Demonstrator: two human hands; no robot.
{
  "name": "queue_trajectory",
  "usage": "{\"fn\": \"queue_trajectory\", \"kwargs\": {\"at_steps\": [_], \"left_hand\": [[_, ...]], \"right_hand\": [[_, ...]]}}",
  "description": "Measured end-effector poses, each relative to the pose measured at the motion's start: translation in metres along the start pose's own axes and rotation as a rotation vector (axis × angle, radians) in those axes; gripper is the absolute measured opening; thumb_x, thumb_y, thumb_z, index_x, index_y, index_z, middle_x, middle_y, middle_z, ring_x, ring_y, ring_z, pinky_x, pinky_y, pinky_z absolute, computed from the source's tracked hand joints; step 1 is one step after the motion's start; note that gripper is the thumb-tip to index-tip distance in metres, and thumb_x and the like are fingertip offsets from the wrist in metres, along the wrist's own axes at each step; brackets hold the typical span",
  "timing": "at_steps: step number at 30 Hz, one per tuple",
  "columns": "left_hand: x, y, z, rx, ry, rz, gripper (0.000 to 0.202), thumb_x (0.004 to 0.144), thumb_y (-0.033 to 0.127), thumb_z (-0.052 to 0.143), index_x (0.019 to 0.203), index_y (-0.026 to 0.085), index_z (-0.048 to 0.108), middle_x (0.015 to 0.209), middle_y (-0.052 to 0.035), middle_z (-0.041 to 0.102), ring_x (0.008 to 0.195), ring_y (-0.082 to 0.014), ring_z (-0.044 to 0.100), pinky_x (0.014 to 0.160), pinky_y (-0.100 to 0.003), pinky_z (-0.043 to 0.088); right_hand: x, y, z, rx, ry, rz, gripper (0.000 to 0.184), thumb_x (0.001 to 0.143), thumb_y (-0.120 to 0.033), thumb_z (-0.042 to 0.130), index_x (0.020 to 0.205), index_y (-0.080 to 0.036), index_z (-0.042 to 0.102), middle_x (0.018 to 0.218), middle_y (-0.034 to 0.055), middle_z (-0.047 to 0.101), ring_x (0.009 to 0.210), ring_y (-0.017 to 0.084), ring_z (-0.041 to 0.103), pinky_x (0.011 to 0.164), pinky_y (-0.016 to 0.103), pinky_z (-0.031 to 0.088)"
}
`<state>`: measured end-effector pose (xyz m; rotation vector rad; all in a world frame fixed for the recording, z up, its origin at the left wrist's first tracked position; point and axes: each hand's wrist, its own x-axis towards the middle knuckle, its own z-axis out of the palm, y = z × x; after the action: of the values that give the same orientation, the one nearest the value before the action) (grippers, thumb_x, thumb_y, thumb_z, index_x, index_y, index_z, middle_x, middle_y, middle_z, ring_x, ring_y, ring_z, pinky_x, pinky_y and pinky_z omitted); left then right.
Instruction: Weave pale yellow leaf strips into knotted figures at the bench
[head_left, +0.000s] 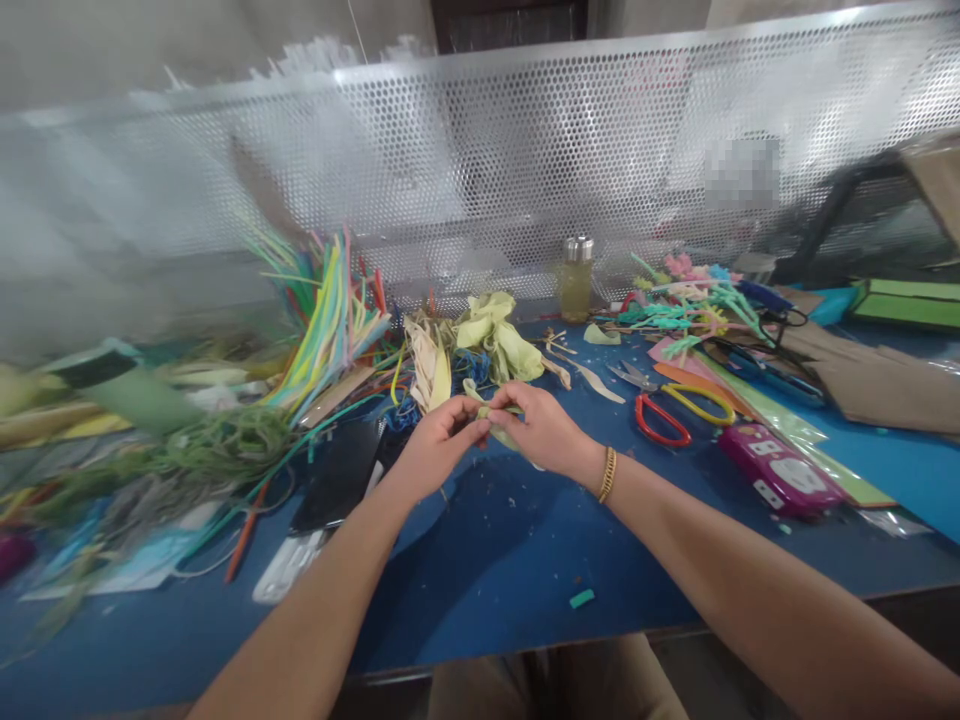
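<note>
Both hands meet over the middle of the blue table point(487, 540). My left hand point(435, 440) pinches one end of a pale yellow-green husk strip point(496, 412). My right hand point(541, 428), a gold bracelet at its wrist, has its fingers closed on the other end. Just behind the hands lies a pile of yellow-green husk pieces point(495, 335) and dried cream husks point(426, 365).
A bundle of coloured sticks point(330, 320) fans out at the left beside green fibre. Red and yellow-handled scissors point(671, 408), a purple device point(780, 470), a small glass jar point(576, 280), a dark phone point(337, 480) and brown paper point(877, 375) lie around. A perforated metal screen point(525, 150) closes the back.
</note>
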<state>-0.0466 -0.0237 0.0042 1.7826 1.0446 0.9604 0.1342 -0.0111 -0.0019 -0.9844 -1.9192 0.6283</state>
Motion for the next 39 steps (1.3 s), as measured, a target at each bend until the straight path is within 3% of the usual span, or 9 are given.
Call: {"fn": "queue_trajectory", "kwargs": {"at_steps": [10, 14, 17, 20, 23, 27, 32, 38, 39], "left_hand": [[-0.001, -0.001, 0.000, -0.311, 0.097, -0.147, 0.024, 0.074, 0.033, 0.076, 0.085, 0.015, 0.064, 0.065, 0.0013, 0.063, 0.057, -0.0103, 0.057, 0.061, -0.024, 0.047], [-0.004, 0.008, 0.004, -0.347, 0.038, -0.153, 0.023, 0.073, 0.030, 0.076, 0.085, 0.015, 0.063, 0.063, 0.0011, 0.064, 0.054, -0.0102, 0.058, 0.059, -0.024, 0.046], [-0.008, 0.016, 0.010, -0.349, -0.054, -0.153, 0.023, 0.074, 0.032, 0.075, 0.082, 0.015, 0.062, 0.063, 0.0004, 0.064, 0.055, -0.0097, 0.057, 0.057, -0.023, 0.045], [-0.011, 0.019, 0.012, -0.295, -0.111, -0.152, 0.022, 0.077, 0.033, 0.073, 0.082, 0.014, 0.062, 0.063, -0.0005, 0.063, 0.055, -0.0090, 0.055, 0.057, -0.022, 0.043], [-0.011, 0.017, 0.011, -0.313, -0.138, -0.155, 0.023, 0.078, 0.034, 0.072, 0.083, 0.014, 0.061, 0.065, -0.0009, 0.064, 0.055, -0.0088, 0.055, 0.057, -0.023, 0.043], [-0.010, 0.014, 0.008, -0.339, -0.124, -0.193, 0.024, 0.077, 0.034, 0.072, 0.083, 0.014, 0.060, 0.065, -0.0007, 0.063, 0.055, -0.0091, 0.054, 0.056, -0.023, 0.042], [-0.011, 0.021, 0.008, -0.328, -0.083, -0.188, 0.021, 0.077, 0.032, 0.071, 0.083, 0.015, 0.061, 0.063, 0.0009, 0.061, 0.055, -0.0091, 0.053, 0.057, -0.023, 0.041], [-0.011, 0.024, 0.011, -0.281, -0.101, -0.174, 0.020, 0.079, 0.033, 0.069, 0.084, 0.016, 0.060, 0.063, 0.0013, 0.061, 0.058, -0.0101, 0.054, 0.061, -0.024, 0.042], [-0.011, 0.024, 0.011, -0.262, -0.115, -0.170, 0.020, 0.080, 0.034, 0.068, 0.085, 0.016, 0.061, 0.063, 0.0011, 0.061, 0.059, -0.0103, 0.054, 0.061, -0.024, 0.041]], "right_hand": [[0.009, 0.003, -0.013, 0.285, -0.054, 0.112, 0.024, 0.087, -0.039, 0.059, 0.096, -0.017, 0.066, 0.089, 0.0050, 0.070, 0.077, 0.014, 0.063, 0.072, 0.028, 0.050], [0.061, 0.049, -0.078, -0.143, 0.207, 0.192, 0.029, 0.090, -0.039, 0.054, 0.100, -0.018, 0.071, 0.094, 0.0079, 0.073, 0.082, 0.018, 0.065, 0.074, 0.030, 0.049], [0.104, 0.090, -0.121, -0.686, 0.175, 0.365, 0.028, 0.089, -0.038, 0.055, 0.097, -0.021, 0.076, 0.099, 0.0093, 0.074, 0.094, 0.024, 0.065, 0.079, 0.033, 0.046], [0.132, 0.122, -0.126, -0.835, 0.038, 0.421, 0.027, 0.087, -0.037, 0.057, 0.099, -0.023, 0.077, 0.104, 0.0081, 0.074, 0.099, 0.025, 0.064, 0.083, 0.034, 0.044], [0.150, 0.142, -0.101, -0.839, -0.043, 0.417, 0.018, 0.080, -0.036, 0.066, 0.089, -0.026, 0.078, 0.103, 0.0069, 0.074, 0.103, 0.026, 0.062, 0.090, 0.038, 0.039], [0.166, 0.155, -0.075, -0.778, -0.085, 0.427, 0.009, 0.070, -0.029, 0.075, 0.072, -0.020, 0.076, 0.096, 0.0114, 0.074, 0.108, 0.030, 0.060, 0.095, 0.043, 0.034], [0.169, 0.152, -0.092, -0.527, 0.006, 0.392, 0.016, 0.080, -0.031, 0.066, 0.078, -0.015, 0.071, 0.089, 0.0097, 0.072, 0.100, 0.026, 0.062, 0.090, 0.038, 0.040], [0.114, 0.122, -0.104, -0.068, 0.068, 0.251, 0.034, 0.090, -0.052, 0.053, 0.093, -0.018, 0.056, 0.088, 0.0044, 0.067, 0.076, 0.013, 0.062, 0.070, 0.025, 0.050], [0.103, 0.115, -0.102, 0.208, 0.059, 0.201, 0.034, 0.085, -0.052, 0.061, 0.089, -0.019, 0.054, 0.087, 0.0030, 0.065, 0.075, 0.012, 0.061, 0.069, 0.025, 0.050]]}}
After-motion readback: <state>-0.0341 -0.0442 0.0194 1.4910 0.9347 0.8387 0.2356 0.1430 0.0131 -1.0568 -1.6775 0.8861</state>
